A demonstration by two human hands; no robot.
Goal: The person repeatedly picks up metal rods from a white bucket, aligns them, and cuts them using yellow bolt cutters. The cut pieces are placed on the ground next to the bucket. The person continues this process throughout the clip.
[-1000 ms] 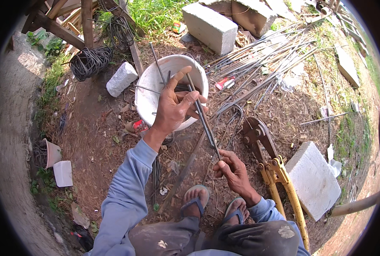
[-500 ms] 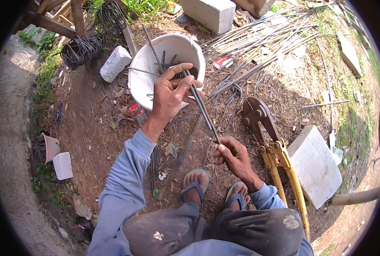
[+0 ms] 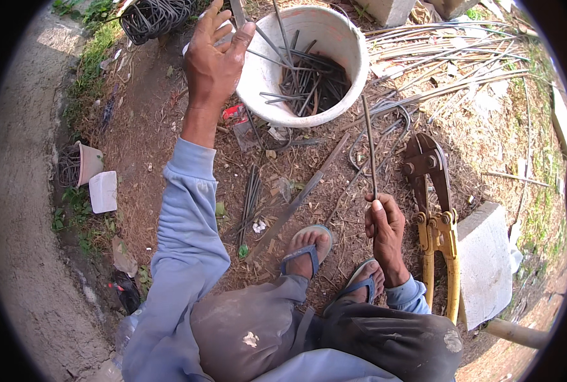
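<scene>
My left hand (image 3: pixel 212 60) is raised at the upper left, beside the white bucket (image 3: pixel 353 76), with its fingers apart and nothing visible held in them. Short dark metal rods (image 3: pixel 309 83) lie jumbled inside the bucket, some sticking up over the rim. A single thin metal rod (image 3: pixel 369 146) is pinched in my right hand (image 3: pixel 385 226), pointing away from me toward the bucket. Large bolt cutters with yellow handles (image 3: pixel 427 165) stand just to the right of that hand, beside a pale concrete slab (image 3: pixel 484 267).
Long rods and bent bars (image 3: pixel 449 57) are spread over the dirt at the upper right. A wire coil (image 3: pixel 156 19), a small pink container (image 3: pixel 89 165) and a white plastic item (image 3: pixel 103 191) lie along the left, by a concrete strip (image 3: pixel 22 210). My sandalled feet (image 3: pixel 306 254) are below.
My left hand has moved up and left, letting go of the rods it held. My right hand still holds one rod, now more upright. The view has shifted, showing more inside the bucket.
</scene>
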